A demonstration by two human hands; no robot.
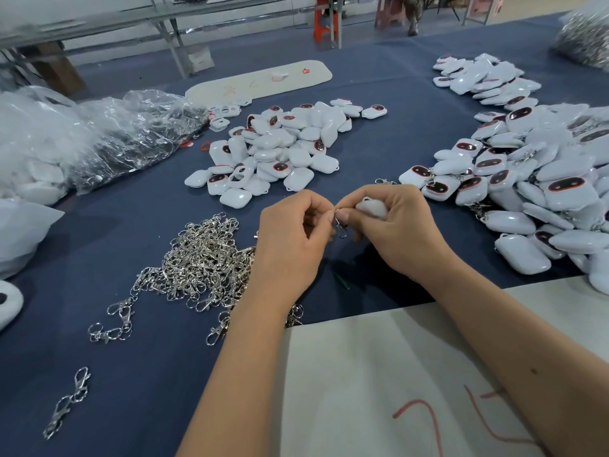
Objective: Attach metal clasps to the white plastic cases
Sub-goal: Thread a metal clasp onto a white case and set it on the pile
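From the head camera, I am watching the right hand gripping a white plastic case above the blue table, while the left hand is pinching a metal clasp at its loop, between heaps of loose clasps and cases.

One view only, worn on the person's head. It looks forward and steeply down across the bench, from the near edge toward the far edge, with both forearms reaching in from the bottom of the frame. The lens is wide: the left and right edges of the bench bend outward and the far edge sits high. The hands are close below the camera, near the middle. Beyond the far edge, floor and furniture legs show small.
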